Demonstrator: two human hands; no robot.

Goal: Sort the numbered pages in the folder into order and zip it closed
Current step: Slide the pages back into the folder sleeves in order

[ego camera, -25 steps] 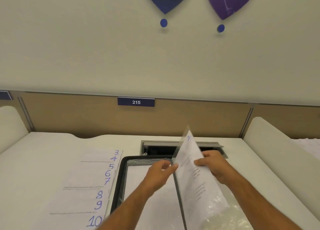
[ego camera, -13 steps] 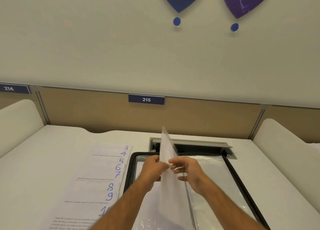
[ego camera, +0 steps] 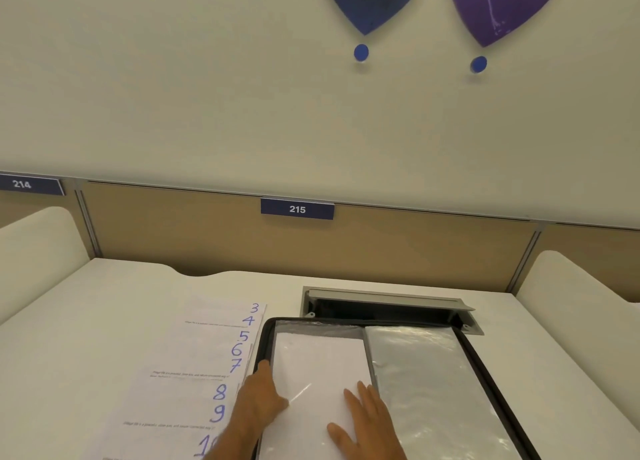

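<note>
Black-edged, the open folder [ego camera: 491, 383] lies on the desk [ego camera: 86, 321] with its long axis from 6 to 12 o'clock. We see a white sheet [ego camera: 318, 362] in its left half. Both hands rest flat on this sheet, fingers straight: left hand [ego camera: 259, 400], right hand [ego camera: 367, 421]. At 9 o'clock lie the numbered pages [ego camera: 194, 373], fanned.

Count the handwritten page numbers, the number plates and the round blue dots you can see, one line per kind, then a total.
Page numbers on the sheets beside the folder: 8 (3 to 10; the 10 is partly hidden)
Number plates: 2 (214, 215)
Round blue dots: 2
Total: 12
</note>
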